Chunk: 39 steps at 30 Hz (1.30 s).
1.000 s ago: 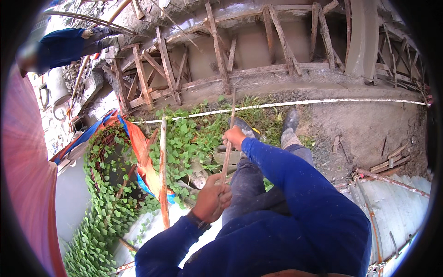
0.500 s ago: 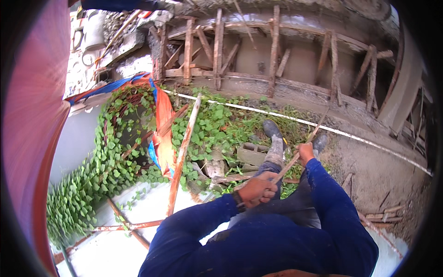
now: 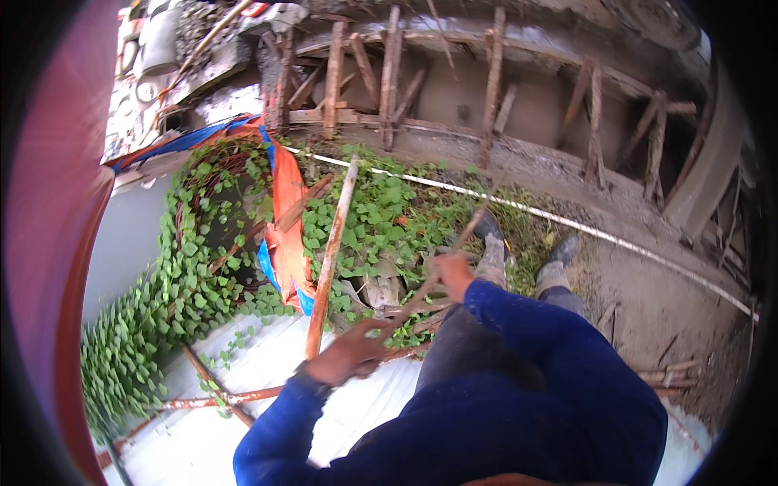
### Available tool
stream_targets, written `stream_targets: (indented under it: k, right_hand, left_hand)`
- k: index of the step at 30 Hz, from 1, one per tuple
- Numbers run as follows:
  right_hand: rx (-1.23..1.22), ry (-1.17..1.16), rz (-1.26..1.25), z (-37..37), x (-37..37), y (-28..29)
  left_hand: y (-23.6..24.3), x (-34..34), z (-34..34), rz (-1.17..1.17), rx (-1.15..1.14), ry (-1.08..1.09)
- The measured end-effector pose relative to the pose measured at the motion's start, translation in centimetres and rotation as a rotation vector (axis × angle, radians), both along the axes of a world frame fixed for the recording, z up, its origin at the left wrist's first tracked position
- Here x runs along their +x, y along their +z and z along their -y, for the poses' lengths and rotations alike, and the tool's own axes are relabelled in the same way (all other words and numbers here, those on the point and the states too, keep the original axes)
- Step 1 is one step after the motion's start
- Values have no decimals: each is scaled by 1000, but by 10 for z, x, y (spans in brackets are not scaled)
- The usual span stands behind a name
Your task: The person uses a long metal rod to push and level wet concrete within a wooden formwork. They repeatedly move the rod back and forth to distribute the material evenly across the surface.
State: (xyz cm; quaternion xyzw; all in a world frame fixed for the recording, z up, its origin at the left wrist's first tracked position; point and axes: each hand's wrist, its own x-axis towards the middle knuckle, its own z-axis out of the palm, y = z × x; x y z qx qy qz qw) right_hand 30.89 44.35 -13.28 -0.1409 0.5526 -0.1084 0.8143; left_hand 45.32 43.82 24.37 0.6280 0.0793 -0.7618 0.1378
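A long, thin wooden stick (image 3: 421, 300) slants up from near my waist toward the trench, slightly blurred. My left hand (image 3: 349, 354) is closed round its lower part, and my right hand (image 3: 455, 274) grips it higher up, in front of my legs. My boots (image 3: 556, 257) stand among green weeds (image 3: 381, 209) at the edge of bare soil. To the left of the stick, a rusty white pole (image 3: 331, 255) leans beside a torn orange and blue tarp (image 3: 288, 219).
A trench with timber bracing (image 3: 493, 81) runs along the top, with a white pipe (image 3: 567, 223) before it. Climbing vines (image 3: 130, 340) and light sheeting (image 3: 275, 437) lie at lower left, a red curtain-like sheet (image 3: 49, 243) at far left. Wood scraps (image 3: 668, 377) lie at right.
The view has swung round and the co-worker at upper left has left the picture. Both my hands have shifted leftward with the stick since half a second ago.
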Motion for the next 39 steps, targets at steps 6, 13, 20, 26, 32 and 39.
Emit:
stream_targets:
  k: [6, 13, 20, 26, 32, 39]
  right_hand:
    - [7, 123, -91, -52, 90, 81]
    - [38, 165, -90, -4, 87, 36]
    - [-238, 522, -149, 8, 86, -116]
    - [-249, 646, -65, 29, 179, -114]
    - [-633, 652, 113, 38, 209, -219]
    - [-323, 426, 127, 30, 203, -90]
  left_hand:
    - [85, 40, -33, 236, 109, -86]
    - [-8, 33, -57, 144, -4, 111]
    - [-163, 25, -31, 51, -44, 438]
    - [-171, 63, -19, 213, -60, 680]
    - [-205, 49, 26, 324, -90, 553]
    - [-168, 39, -20, 330, -96, 577]
